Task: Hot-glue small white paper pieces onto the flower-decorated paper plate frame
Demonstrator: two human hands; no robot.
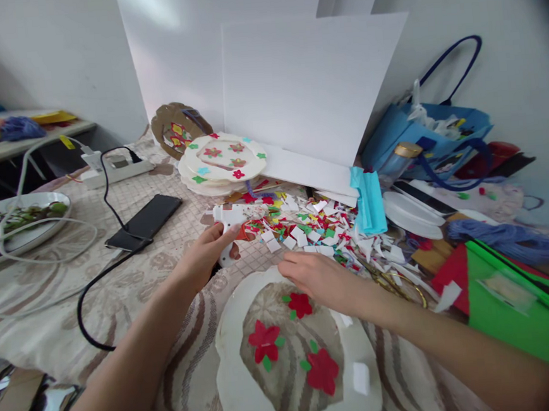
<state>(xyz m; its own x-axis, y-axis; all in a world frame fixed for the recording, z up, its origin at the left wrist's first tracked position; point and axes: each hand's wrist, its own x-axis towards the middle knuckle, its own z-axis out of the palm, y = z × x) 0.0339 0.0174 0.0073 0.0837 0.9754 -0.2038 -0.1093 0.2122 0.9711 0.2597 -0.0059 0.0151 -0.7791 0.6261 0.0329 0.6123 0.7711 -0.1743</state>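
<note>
My left hand [207, 254] is closed round the grip of a white glue gun [232, 224] lying on the patterned cloth, its black cord [91, 289] trailing left. My right hand [321, 281] lies palm down, fingers loosely together, at the top edge of a white cut-out foam plate [251, 391], just above a red paper flower [300, 305]. Two more red flowers [264, 340] with green leaf bits lie inside the plate's opening. A heap of paper scraps [324, 227] lies just beyond both hands.
A stack of decorated plates [223, 162] stands behind, before leaning white boards [307, 82]. A black phone [145, 221] and a power strip [114, 167] lie left. Teal paper [369, 201], a blue bag [430, 136], green sheets [525, 312] and scissors [399, 281] crowd the right.
</note>
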